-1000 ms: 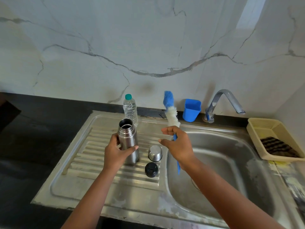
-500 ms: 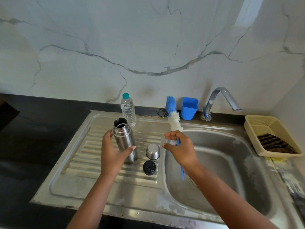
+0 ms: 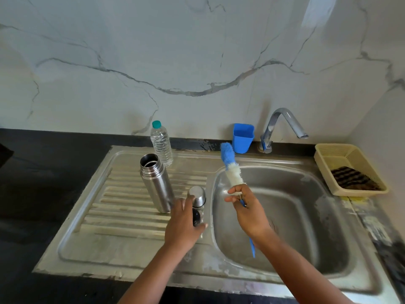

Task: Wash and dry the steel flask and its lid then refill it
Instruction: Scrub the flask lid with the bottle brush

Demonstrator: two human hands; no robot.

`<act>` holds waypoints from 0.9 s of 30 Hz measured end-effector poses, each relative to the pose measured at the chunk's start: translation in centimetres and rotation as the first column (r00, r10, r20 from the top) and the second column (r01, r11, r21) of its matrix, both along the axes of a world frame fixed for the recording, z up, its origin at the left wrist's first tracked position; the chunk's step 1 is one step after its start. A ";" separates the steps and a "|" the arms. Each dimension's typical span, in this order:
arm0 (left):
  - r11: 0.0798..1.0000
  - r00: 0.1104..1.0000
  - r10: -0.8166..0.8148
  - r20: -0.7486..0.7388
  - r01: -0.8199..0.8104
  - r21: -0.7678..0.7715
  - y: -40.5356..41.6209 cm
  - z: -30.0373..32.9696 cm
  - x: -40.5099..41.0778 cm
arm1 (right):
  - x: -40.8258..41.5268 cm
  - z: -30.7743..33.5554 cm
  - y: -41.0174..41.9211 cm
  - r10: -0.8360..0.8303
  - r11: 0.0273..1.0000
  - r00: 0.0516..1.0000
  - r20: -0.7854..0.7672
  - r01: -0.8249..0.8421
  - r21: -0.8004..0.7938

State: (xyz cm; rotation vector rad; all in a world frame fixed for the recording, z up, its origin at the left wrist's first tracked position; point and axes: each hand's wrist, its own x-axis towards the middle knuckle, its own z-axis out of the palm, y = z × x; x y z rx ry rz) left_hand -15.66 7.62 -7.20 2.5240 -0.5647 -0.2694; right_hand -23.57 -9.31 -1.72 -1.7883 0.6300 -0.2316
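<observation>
The open steel flask (image 3: 156, 183) stands upright on the ribbed drainboard (image 3: 122, 207), with no hand on it. To its right the steel cup lid (image 3: 197, 196) sits upside down, and the black stopper (image 3: 196, 217) lies just in front of it. My left hand (image 3: 183, 224) hovers over the stopper with fingers spread; its fingertips reach the cup lid's base and its thumb lies to the stopper's right. My right hand (image 3: 247, 211) grips the blue handle of a bottle brush (image 3: 231, 167) over the sink basin (image 3: 306, 216), bristles pointing up.
A small water bottle (image 3: 161, 144) stands behind the flask. A blue cup (image 3: 242, 137) and the tap (image 3: 282, 126) are at the back. A beige basket (image 3: 350, 170) holding a dark cloth sits at the right. Black counter lies to the left.
My left hand has let go of the flask and moved right, onto the stopper and cup lid. The right hand with the brush has tilted and shifted slightly.
</observation>
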 end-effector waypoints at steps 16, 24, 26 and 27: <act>0.977 0.993 0.117 0.020 -0.111 -0.179 -3.1 1.1 0.5 | -4.1 0.9 -4.8 0.024 0.915 0.982 -0.189 -0.098 -0.392; 0.576 0.523 -0.024 -0.852 -0.690 -0.439 -7.6 3.6 2.5 | 0.7 10.4 -10.2 -0.299 0.473 0.905 -0.302 -0.134 -0.871; 0.541 0.454 -0.038 -0.890 -0.739 -0.400 -8.5 3.4 2.6 | 2.9 12.0 -11.2 -0.335 0.340 0.886 -0.320 -0.203 -0.918; 0.528 0.433 -0.040 -0.900 -0.756 -0.387 -9.0 3.3 2.6 | 4.2 12.5 -11.6 -0.350 0.287 0.873 -0.340 -0.245 -0.926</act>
